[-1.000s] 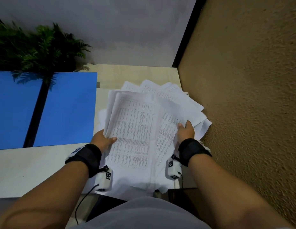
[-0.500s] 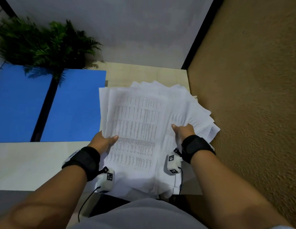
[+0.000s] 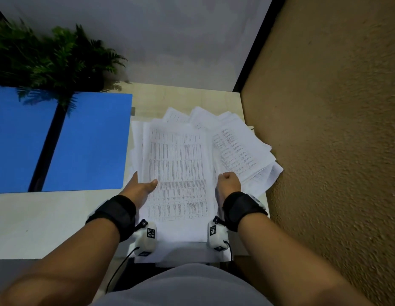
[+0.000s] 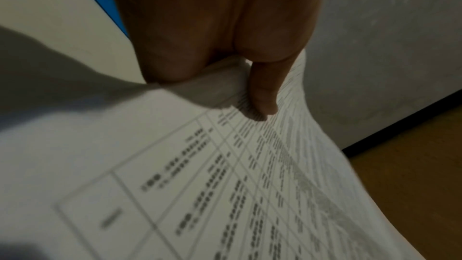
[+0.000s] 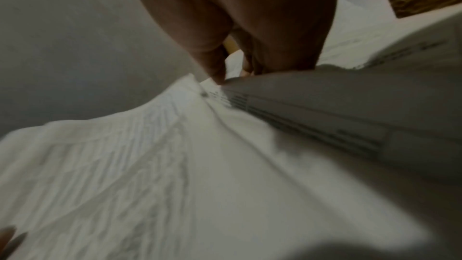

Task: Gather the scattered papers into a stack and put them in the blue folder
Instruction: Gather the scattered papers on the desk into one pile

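A loose pile of white printed papers [image 3: 176, 164] lies on the right end of the table, fanned out toward the far right. My left hand [image 3: 141, 184] grips the pile's left edge, thumb on the top sheet and fingers underneath; the left wrist view shows the thumb [image 4: 262, 96] pressing on the printed sheet [image 4: 225, 185]. My right hand [image 3: 228, 182] holds the right side of the pile, fingers curled into the sheets [image 5: 175, 165]. The open blue folder [image 3: 88, 142] lies flat to the left of the papers.
A green fern plant [image 3: 48, 62] stands at the back left, overhanging the folder. The pale table [image 3: 37, 226] ends at a brown textured wall [image 3: 324, 151] on the right and a grey wall [image 3: 170, 40] behind. The near papers overhang the front edge.
Both hands have drawn the sheets closer together, so the pile is narrower. My right hand has curled tighter into the right side of the pile. The camera has shifted slightly.
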Available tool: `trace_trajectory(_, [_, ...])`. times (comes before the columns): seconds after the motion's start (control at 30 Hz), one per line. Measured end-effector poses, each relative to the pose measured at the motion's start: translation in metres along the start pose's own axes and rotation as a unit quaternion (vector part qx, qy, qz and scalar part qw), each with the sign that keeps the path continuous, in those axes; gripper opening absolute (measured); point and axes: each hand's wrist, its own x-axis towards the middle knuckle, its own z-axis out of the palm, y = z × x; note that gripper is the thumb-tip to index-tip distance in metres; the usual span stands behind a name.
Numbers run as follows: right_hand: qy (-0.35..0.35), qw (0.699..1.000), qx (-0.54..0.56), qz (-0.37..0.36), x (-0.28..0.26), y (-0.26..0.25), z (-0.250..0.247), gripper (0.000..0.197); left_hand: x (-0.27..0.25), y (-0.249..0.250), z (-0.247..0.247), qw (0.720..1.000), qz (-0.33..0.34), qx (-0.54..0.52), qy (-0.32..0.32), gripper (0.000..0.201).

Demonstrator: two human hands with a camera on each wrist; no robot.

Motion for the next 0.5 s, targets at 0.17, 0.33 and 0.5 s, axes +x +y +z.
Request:
trace_trajectory(0.17, [-0.043, 0.999, 0.020, 0.025, 0.001, 0.011, 0.020, 0.016, -0.007, -0.012, 0.015, 0.996, 0.060, 0.064, -0.016, 0.112])
trace_trajectory(0.33, [0.174, 0.978, 0.080, 0.078, 0.012, 0.009, -0.010, 0.051, -0.002, -0.007, -0.005, 0.990, 0.088, 0.082, 0.079, 0.095])
trace_trajectory(0.5, [0.034, 0.971, 0.222, 0.080, 0.022, 0.007, -0.031, 0.019, 0.006, -0.014, -0.020, 0.988, 0.034, 0.125, 0.082, 0.063])
